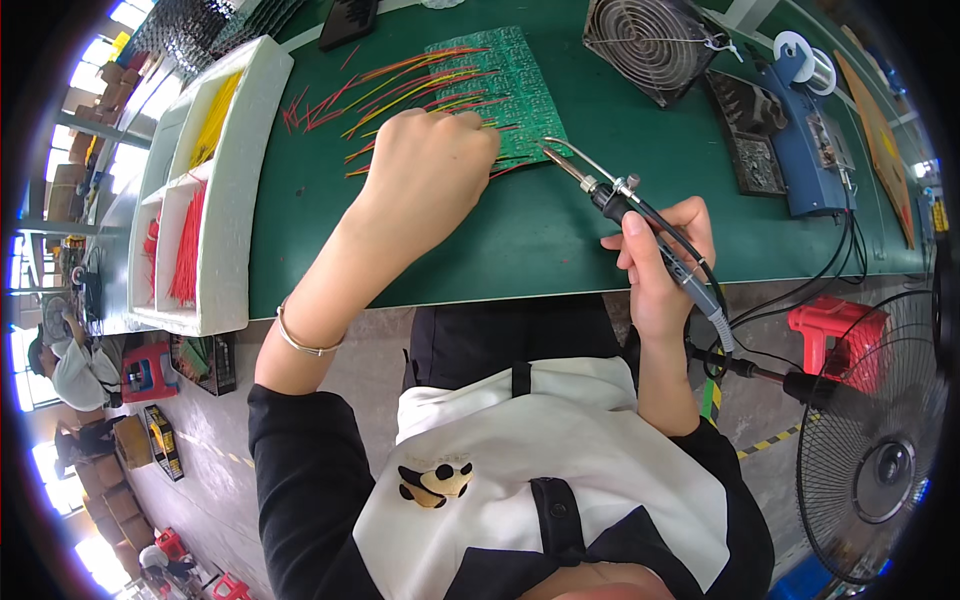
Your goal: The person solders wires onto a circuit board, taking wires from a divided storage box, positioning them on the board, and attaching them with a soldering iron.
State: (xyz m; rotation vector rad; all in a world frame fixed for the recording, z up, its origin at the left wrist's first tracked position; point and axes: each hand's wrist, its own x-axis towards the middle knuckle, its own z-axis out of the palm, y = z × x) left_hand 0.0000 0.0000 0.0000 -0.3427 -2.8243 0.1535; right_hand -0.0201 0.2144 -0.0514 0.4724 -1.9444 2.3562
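Black-and-white clothing [580, 420] fills the lower middle. Right of centre, the right hand [662, 262] grips a soldering iron [612, 203], its tip near the board [520, 75] at upper centre. The left hand [432, 155], curled, blocks some wires [385, 90]; its grip is hidden. Around: foam box [237, 190] left, cooling fan [650, 38] upper right, floor fan [888, 465] lower right.

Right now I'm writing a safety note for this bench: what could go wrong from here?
The soldering iron in the right hand has its tip close to the left hand; if hot, a slip might burn skin. That tip is also near red and yellow wires, whose insulation could scorch. Black cables droop off the table and might snag.
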